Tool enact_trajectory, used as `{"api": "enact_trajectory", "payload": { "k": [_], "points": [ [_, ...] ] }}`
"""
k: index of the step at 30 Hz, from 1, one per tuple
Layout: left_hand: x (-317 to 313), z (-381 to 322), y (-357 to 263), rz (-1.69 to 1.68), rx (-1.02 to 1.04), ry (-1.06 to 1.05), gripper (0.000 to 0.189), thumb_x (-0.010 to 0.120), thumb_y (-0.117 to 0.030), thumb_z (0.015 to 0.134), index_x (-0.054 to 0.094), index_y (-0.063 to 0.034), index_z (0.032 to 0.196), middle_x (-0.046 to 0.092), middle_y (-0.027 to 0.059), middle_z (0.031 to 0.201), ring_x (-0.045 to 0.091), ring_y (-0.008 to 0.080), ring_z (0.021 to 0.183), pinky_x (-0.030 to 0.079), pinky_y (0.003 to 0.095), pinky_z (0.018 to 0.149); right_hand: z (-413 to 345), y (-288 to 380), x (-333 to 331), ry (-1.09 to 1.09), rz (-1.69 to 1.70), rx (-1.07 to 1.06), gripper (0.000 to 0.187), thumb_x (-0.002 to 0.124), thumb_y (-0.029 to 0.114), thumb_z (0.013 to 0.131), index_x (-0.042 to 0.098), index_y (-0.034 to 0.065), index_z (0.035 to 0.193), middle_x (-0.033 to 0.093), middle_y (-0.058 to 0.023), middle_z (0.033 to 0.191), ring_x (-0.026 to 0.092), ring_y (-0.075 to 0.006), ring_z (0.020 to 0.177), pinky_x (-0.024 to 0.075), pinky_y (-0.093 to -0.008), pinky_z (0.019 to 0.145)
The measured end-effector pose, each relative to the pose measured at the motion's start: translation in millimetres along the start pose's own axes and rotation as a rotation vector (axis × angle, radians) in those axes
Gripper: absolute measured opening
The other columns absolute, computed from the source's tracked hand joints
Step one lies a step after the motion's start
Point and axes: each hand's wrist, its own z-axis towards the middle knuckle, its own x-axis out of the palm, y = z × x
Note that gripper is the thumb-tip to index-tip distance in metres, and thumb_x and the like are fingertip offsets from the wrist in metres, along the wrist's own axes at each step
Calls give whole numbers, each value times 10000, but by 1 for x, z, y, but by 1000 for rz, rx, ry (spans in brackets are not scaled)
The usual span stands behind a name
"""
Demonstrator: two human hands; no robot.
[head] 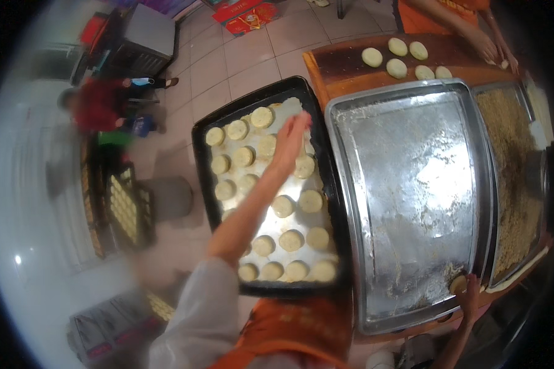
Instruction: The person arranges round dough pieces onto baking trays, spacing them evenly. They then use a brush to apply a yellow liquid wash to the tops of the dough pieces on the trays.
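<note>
My left hand (296, 127), slightly blurred, reaches over the upper right part of a black baking tray (206, 203). Its fingers are close together and partly hidden; whether they hold anything cannot be told. Flat round dough cakes (283, 206) lie in rows on the tray's pale surface, some behind my forearm. At the near right corner of a large bare metal tray (406, 184), my right hand (472, 285) grips the edge of a browner flat round cake (458, 284).
More dough rounds (396, 68) lie on the wooden table (341, 69), where a co-worker's hands (496, 53) work. A tray of grainy, seed-like topping (512, 184) stands at the right. Another person (99, 106) is at the far left, near a tray of rounds (123, 210).
</note>
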Motion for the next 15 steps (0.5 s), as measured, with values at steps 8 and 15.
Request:
{"api": "enact_trajectory", "payload": {
  "k": [8,15],
  "points": [
    [-56,111,47,553,263,8,546,337,-430,912,438,-8,1244,422,177,1293,338,287,1244,240,323,1033,3,52,2,-41,704,330,454,582,-23,685,425,43,1106,469,-83,993,460,-169,933,399,-290,813],
    [-92,88,12,-207,125,13,590,294,-423,937,244,-15,1361,239,108,1421,217,200,1315,138,324,1084,85,295,-54,228,888,148,385,619,-62,700,470,28,1044,506,-46,986,509,-141,920,429,-283,814]
  ]
}}
